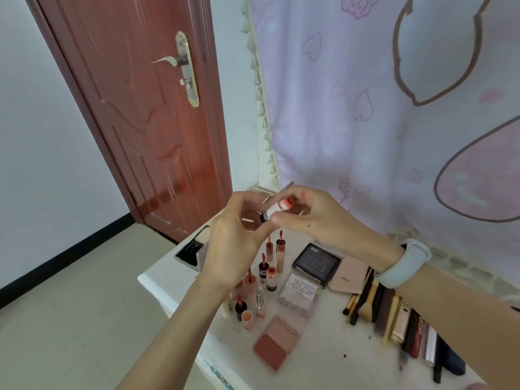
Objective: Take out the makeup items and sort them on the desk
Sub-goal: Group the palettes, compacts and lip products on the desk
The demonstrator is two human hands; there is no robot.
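Both my hands hold a small lip gloss tube [274, 210] up above the white desk [323, 358]; the tube has a white body, a dark label end and an orange-red end. My left hand [235, 243] curls round the dark end, and my right hand [315, 218] pinches the orange end. Below them stand several lip glosses and lipsticks [266, 277] in a cluster. A blush palette [277, 343] lies in front, a clear case [298, 294] and a black palette [316, 264] to the right.
A row of brushes, pencils and tubes [399, 319] lies on the right of the desk under my right forearm. A mirrored compact [192, 250] sits at the desk's left corner. A red door [140, 108] stands behind on the left, a pink curtain [394, 108] on the right.
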